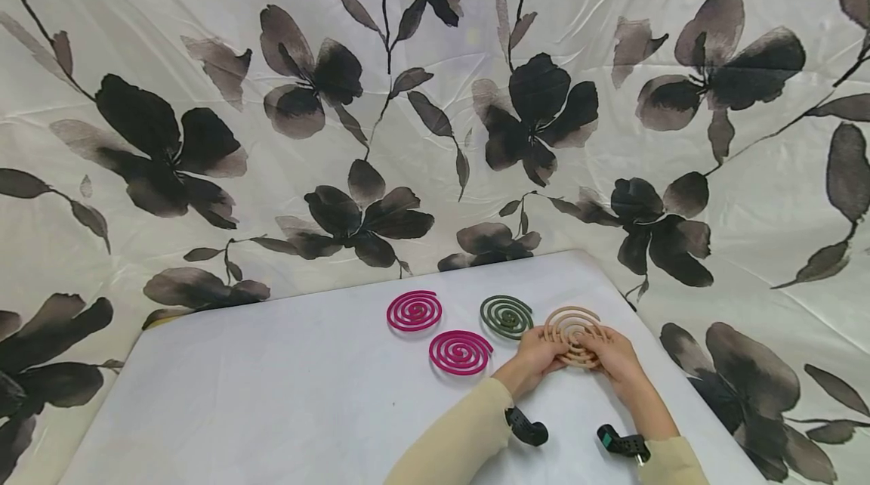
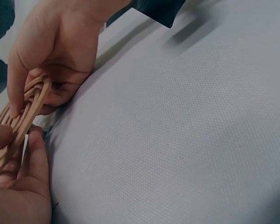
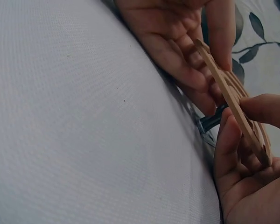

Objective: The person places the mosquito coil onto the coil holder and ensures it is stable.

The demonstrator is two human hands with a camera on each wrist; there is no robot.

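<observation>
Both hands hold a tan mosquito coil up over the right part of the table. My left hand pinches its left side, thumb on top and fingers beneath. On the opposite side my right hand grips it the same way. In the left wrist view the tan coil is seen edge-on between the left hand and the right hand. The right wrist view shows the coil tilted, its rings close together. Just left of the hands lies a green mosquito coil.
Two pink mosquito coils, one farther back and one nearer, lie left of the green one. All rest on a white-covered table. Behind it hangs a floral cloth. Black devices are strapped to both wrists.
</observation>
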